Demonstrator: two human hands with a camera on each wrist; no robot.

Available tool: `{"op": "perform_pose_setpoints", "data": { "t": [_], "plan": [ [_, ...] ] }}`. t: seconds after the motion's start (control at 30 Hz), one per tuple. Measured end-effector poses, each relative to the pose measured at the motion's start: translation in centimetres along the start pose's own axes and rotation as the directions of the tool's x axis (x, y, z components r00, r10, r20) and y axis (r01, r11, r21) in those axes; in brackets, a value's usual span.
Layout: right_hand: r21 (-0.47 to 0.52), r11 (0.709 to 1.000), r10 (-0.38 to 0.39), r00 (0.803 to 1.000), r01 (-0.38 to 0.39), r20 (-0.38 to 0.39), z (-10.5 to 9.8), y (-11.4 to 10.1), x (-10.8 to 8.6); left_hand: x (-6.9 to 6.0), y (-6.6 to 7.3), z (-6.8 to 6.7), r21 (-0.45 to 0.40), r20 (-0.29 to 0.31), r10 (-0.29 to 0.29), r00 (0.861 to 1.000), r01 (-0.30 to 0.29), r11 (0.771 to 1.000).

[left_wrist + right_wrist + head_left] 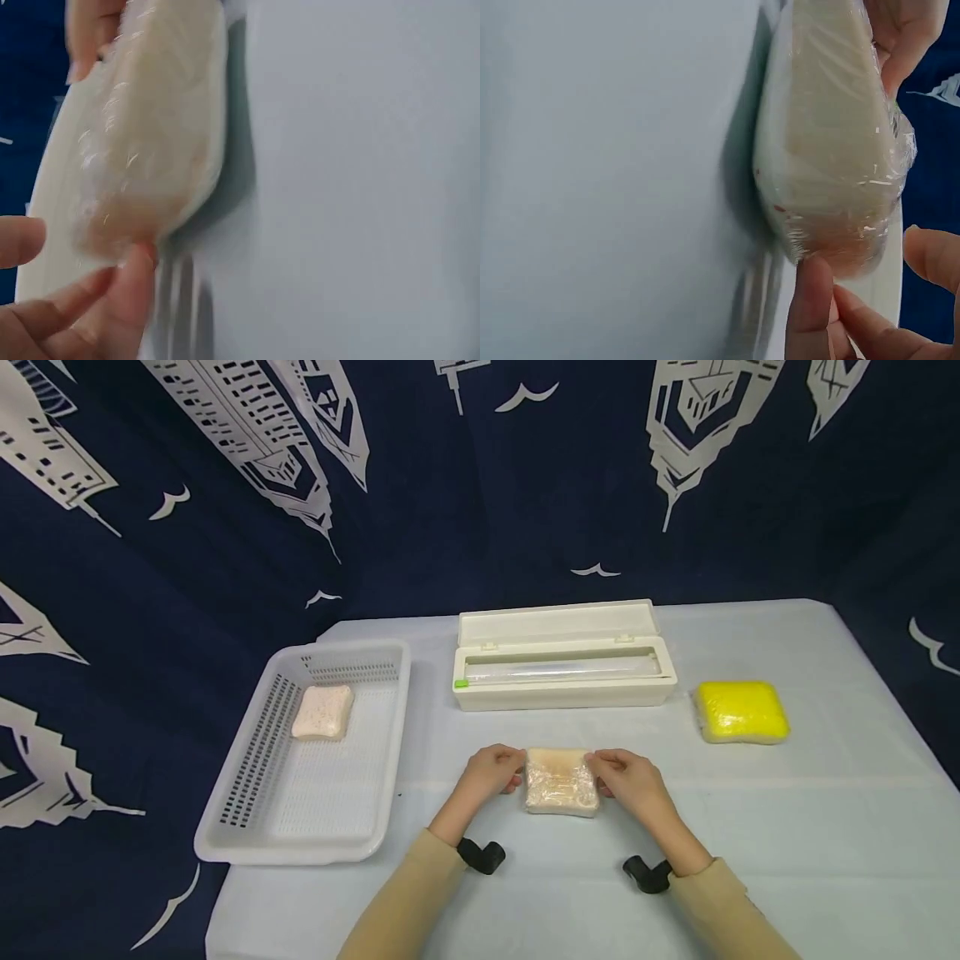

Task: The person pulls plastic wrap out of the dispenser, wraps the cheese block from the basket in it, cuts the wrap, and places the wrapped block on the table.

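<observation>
A cream-coloured block wrapped in shiny clear film is in front of me at the middle of the table. My left hand pinches its left edge, and my right hand pinches the right edge. In the left wrist view, the left thumb and fingers grip the film at one end of the wrapped block. Creased film and a few reddish specks show on the block in the right wrist view, where the right fingertips press its lower end.
Behind the block stands a white film dispenser box, its lid raised and a clear roll inside. A white perforated basket at left holds a pale pink block. At right lies a yellow block in clear wrap.
</observation>
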State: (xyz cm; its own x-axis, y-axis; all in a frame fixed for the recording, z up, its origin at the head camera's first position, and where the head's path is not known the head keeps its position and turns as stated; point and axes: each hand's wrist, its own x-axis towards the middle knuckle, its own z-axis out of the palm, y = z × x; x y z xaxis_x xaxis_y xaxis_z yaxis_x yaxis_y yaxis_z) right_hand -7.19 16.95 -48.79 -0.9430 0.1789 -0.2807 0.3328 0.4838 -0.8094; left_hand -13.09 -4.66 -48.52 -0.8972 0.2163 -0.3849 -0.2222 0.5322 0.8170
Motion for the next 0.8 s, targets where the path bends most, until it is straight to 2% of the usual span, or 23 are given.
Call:
{"op": "perform_pose_setpoints", "data": {
  "t": [0.07,0.13,0.23,0.37,0.47,0.63,0.73,0.8],
  "plan": [
    [-0.008,1.0,-0.007,0.999,0.007,0.038,-0.1,-0.2,0.2,0.3,-0.2,0.4,-0.035,0.026,-0.02,0.999,0.021,0.999],
    [-0.004,1.0,-0.019,0.999,0.019,0.048,-0.2,-0.5,0.1,0.2,0.0,0.7,-0.061,0.019,-0.012,1.0,0.013,0.998],
    [0.035,0.999,-0.032,0.999,0.031,0.02,-0.7,-1.3,-0.4,-0.3,0.7,0.6,-0.106,-0.011,0.036,0.999,-0.037,0.994],
    [0.098,0.994,-0.04,0.997,0.046,-0.063,-1.4,-2.0,-1.1,-1.3,1.6,0.2,-0.163,-0.044,0.117,0.992,-0.122,0.979],
    [0.078,0.993,-0.075,0.99,0.084,-0.116,-1.5,-2.0,-1.9,-2.2,1.7,0.1,-0.123,-0.063,0.181,0.981,-0.187,0.975],
    [0.059,0.984,-0.16,0.98,0.167,-0.117,-0.8,-0.8,-3.1,-3.2,0.4,0.8,-0.042,-0.047,0.282,0.958,-0.284,0.958],
    [0.059,0.975,-0.21,0.975,0.215,-0.077,0.2,0.3,-3.8,-3.7,-0.9,1.6,-0.04,-0.01,0.292,0.956,-0.292,0.955],
    [0.023,0.969,-0.245,0.968,0.247,-0.054,0.9,1.1,-4.2,-4.0,-1.8,2.1,-0.032,0.002,0.285,0.959,-0.285,0.958]
  ]
}}
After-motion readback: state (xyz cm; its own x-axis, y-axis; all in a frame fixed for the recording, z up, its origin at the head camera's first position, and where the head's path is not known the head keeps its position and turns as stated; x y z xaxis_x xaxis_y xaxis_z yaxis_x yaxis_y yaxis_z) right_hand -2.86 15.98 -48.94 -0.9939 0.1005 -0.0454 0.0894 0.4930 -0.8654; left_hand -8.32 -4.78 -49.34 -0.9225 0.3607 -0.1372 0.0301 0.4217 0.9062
